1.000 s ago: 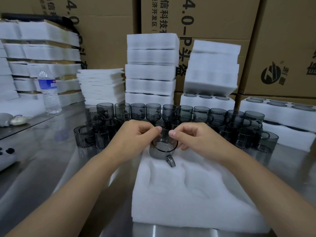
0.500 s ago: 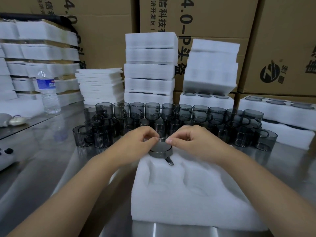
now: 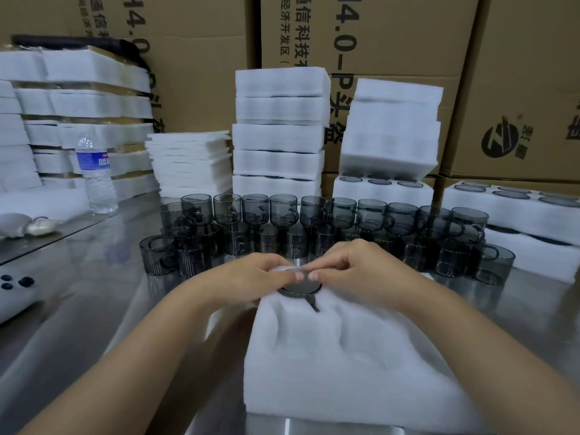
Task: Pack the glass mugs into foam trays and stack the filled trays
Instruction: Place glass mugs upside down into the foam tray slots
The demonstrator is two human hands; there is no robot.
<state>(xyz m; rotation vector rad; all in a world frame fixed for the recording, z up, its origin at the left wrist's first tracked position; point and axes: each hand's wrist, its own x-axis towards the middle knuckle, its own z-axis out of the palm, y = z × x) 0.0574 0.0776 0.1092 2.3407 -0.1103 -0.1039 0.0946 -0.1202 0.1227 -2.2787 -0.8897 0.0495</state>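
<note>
Mug (image 3: 299, 287) is sitting down in the pocket at the 11 o'clock corner of the foam tray (image 3: 345, 372), sunk nearly to the rim, with the handle (image 3: 314, 305) poking out toward 6 o'clock. Left hand (image 3: 251, 279) and right hand (image 3: 361, 271) are both on it, fingers curled and thumbs meeting, pinching the far side of the rim.

Past the tray at 12 o'clock there's a whole crowd of smoky grey loose mugs (image 3: 282, 211) on the steel table (image 3: 94, 293). Behind those are stacks of white foam (image 3: 279, 136), and at 2 o'clock filled trays (image 3: 508, 205) with mug rims showing.

Cardboard cartons (image 3: 392, 42) along the back read "4.0-P" plus "通信科技" and "经济开发区", and the one at 2 o'clock has a round black logo. Water bottle (image 3: 97, 177) at 10 o'clock has a blue label, too blurry to read.
</note>
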